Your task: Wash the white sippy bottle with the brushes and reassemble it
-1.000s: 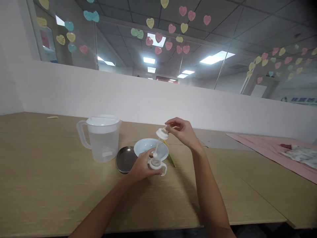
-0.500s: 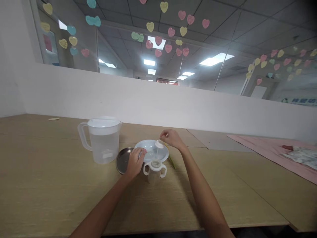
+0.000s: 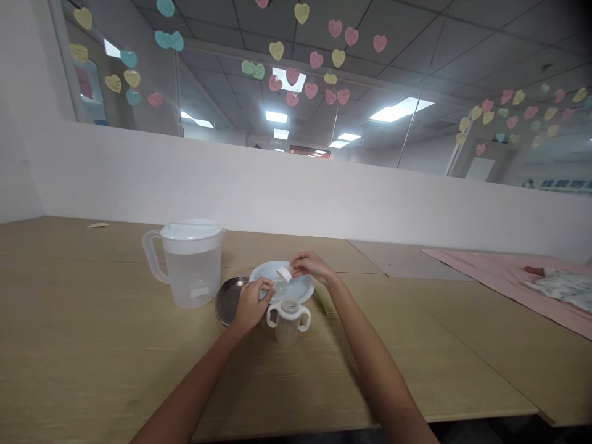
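My right hand pinches a white bottle lid above a pale round basin. The lid is tilted, and its clear straw slants down toward my left hand. My left fingers are closed at the straw's lower end; the exact grip is small and blurred. Just in front of the basin stands a clear baby bottle upright, its mouth uncovered, with a white two-handled collar. Beside my left hand lies a shallow round metal dish, partly hidden by that hand.
A lidded clear plastic jug with liquid inside stands on the left. A thin green item lies right of the basin. Pink cloth with patterned fabric covers the far right. A white wall borders the wooden table.
The lid has tipped from upright, its straw swinging left toward my left fingers. My right hand has moved slightly left and down, and my left fingers have closed at the straw.
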Action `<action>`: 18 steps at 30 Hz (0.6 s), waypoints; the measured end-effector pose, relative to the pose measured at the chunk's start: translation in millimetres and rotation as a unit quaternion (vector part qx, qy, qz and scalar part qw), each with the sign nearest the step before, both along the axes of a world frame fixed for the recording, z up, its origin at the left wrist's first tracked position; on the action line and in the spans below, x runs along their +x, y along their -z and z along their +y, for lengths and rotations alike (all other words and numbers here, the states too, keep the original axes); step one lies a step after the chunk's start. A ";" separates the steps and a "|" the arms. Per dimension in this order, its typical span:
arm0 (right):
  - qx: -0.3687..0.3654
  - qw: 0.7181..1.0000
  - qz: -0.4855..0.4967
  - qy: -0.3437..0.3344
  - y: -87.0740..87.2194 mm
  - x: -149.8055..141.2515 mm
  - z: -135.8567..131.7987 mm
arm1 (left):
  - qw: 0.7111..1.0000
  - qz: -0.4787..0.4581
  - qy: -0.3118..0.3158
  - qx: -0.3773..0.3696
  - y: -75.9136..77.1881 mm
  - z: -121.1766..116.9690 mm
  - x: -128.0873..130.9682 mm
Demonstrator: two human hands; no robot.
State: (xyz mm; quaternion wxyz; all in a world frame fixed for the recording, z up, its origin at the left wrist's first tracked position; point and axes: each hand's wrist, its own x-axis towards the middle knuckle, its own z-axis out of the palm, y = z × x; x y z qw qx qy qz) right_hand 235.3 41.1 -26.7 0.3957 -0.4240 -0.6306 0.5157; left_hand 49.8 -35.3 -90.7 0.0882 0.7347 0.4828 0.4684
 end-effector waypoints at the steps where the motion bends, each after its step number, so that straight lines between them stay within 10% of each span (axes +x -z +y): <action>1: 0.001 1.000 -0.003 0.017 1.1 2.3 2.7 | 1.000 0.003 -0.001 0.002 0.2 0.5 -0.2; 8: 0.046 0.990 -0.007 0.132 -0.2 27.6 15.3 | 0.999 0.048 -0.013 0.017 5.4 3.0 -2.4; 18: 0.087 0.987 -0.042 0.128 -11.5 20.9 6.2 | 0.997 0.068 0.010 0.035 4.9 1.3 -3.0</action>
